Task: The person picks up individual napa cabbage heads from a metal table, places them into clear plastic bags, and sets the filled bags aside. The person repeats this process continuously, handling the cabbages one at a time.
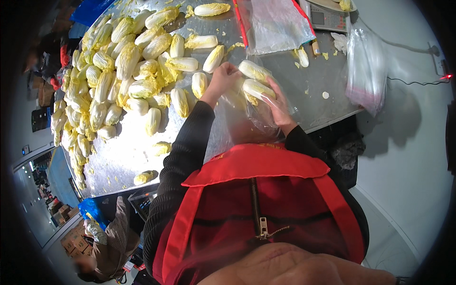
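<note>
A clear plastic bag (263, 114) is between my hands at the table's near edge, with two small napa cabbages (259, 89) showing in it, side by side. My right hand (280, 102) curls around the bag's right side, thumb and fingers against the cabbages through the film. On the other side, my left hand (223, 78) is closed, fingertips pinched together at what looks like the bag's edge; the exact grip is partly hidden. Just left of that hand lie loose napa cabbages (199, 85) on the metal table (128, 164).
A large heap of napa cabbages (126, 59) covers the table's left side. At the back are a red-edged plastic sheet (278, 26) and a scale (327, 19). Clear bags (365, 71) hang over the right edge. Another person (114, 237) is at lower left.
</note>
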Demonstrator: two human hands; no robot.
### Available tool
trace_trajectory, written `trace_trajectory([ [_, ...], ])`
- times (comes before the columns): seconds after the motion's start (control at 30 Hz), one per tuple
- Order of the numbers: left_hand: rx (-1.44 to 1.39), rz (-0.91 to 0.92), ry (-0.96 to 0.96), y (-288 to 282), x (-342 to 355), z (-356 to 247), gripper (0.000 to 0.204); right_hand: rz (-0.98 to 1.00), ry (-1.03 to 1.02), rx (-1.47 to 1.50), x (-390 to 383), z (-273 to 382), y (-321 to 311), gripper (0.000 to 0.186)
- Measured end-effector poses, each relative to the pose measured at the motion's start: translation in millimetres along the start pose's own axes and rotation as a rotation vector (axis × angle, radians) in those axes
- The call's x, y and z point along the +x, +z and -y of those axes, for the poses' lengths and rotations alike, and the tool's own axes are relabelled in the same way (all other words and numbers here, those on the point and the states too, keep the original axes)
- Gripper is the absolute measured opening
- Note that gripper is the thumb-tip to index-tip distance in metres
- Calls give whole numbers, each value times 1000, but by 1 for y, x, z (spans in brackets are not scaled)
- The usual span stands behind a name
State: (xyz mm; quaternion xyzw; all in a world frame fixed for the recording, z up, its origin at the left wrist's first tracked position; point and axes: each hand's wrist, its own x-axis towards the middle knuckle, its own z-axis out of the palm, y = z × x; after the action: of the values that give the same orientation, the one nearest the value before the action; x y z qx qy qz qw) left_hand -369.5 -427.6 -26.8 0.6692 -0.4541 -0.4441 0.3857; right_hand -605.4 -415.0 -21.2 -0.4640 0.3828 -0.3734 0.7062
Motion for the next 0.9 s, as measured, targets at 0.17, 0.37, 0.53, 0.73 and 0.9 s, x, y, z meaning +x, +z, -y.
trace_trajectory([
  [0.17,-23,-13,-20,0,-2,-3,19,-64,151,183,2,3,-14,63],
  [0.37,-34,38,-26,2,0,6,18,15,50,85,-7,-1,4,58],
  [0.53,-97,49,36,2,3,4,21,-153,4,74,-3,-4,7,46],
  [0.73,-173,122,44,0,3,3,32,52,-205,-357,-7,-23,-6,50],
  [0.9,-80,235,-16,-5,5,0,46,-98,-31,-179,-3,-32,-21,50],
])
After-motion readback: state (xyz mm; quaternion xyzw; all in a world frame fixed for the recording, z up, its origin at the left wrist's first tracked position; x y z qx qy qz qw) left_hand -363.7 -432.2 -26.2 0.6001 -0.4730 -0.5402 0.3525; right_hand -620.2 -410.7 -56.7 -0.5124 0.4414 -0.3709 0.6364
